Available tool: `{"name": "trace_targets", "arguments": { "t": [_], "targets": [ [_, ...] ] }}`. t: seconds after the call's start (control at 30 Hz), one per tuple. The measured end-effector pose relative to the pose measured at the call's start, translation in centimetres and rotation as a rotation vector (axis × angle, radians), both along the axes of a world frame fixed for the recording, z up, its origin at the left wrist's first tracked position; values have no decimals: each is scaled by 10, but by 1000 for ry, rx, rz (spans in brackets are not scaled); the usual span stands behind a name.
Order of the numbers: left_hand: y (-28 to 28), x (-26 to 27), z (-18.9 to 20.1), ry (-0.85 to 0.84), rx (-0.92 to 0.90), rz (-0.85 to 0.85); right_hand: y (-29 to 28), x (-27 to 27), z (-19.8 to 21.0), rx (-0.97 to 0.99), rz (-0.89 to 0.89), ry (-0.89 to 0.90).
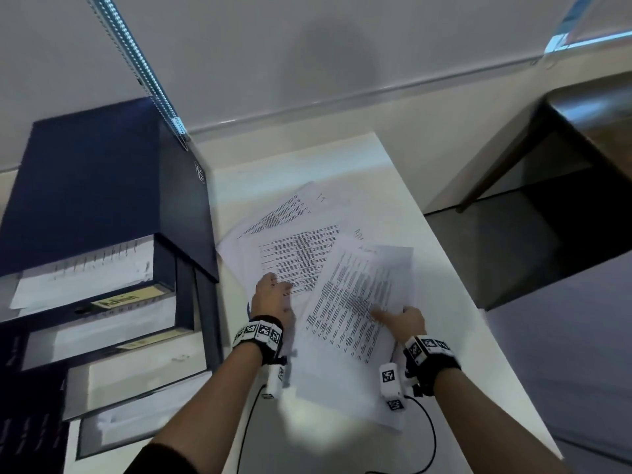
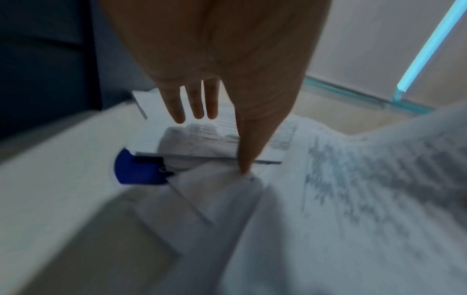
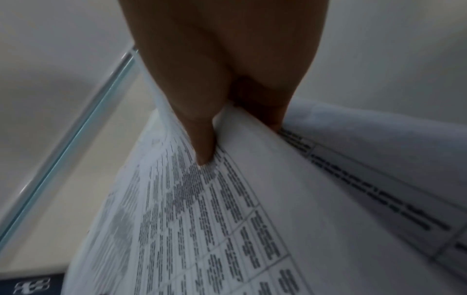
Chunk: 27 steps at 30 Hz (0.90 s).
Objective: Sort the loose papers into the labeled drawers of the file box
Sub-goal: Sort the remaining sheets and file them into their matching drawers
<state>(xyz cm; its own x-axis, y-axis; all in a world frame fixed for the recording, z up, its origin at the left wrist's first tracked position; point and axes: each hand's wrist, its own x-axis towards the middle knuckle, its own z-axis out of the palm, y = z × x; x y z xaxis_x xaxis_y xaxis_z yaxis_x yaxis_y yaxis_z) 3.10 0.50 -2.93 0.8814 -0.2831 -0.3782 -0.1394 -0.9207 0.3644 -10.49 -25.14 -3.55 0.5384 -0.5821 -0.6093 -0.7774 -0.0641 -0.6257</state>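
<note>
A: How many of each thing?

B: One dark blue file box (image 1: pixel 102 186); four drawers (image 1: pixel 102 302) pulled out of its front, stepped one below the other, the top one labelled "Admin"; the loose papers (image 1: pixel 301 248) lie fanned just right of the file box, too overlapped to count; two hands.

A: And the hands?

B: The left hand (image 1: pixel 273 295) lies flat on the papers nearest the file box, fingers straight and spread, holding nothing; the right hand (image 1: pixel 407 319), further from the file box, pinches a printed sheet (image 1: pixel 355 302) between thumb and fingers and lifts its edge clear of the pile; a small blue object (image 2: pixel 136 169) peeks from under the papers; I cannot tell what it is.

A: The surface, the room?

B: A white table (image 1: pixel 393 186) carries the file box and papers; behind the file box a pale wall; right of the table, well away from the file box, a dark wooden table (image 1: pixel 581 138) on a grey floor.
</note>
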Motion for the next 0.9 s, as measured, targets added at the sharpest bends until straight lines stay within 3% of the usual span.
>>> {"name": "trace_targets", "arguments": {
  "t": [0.13,0.37,0.5,0.63,0.7,0.8,0.9],
  "targets": [
    [7,7,-9,-53,32,-80,-14,-10,-10,32,-109,-56],
    [4,21,10,-115,186,-270,-26,-18,-29,315,-341,-149],
    [-3,24,41,-155,197,-416,-25,-13,5,607,-468,-283],
    [-17,-15,64,-225,108,-641,-34,-7,16,653,-416,-373],
    [-24,-44,68,-136,32,-687,-37,-7,16,545,-337,-315],
    [-30,-72,68,139,-73,-717,-41,-10,3,280,-224,-159],
    [-24,-70,71,457,-210,-505,-46,-14,-17,132,-142,-67]
  ]
}}
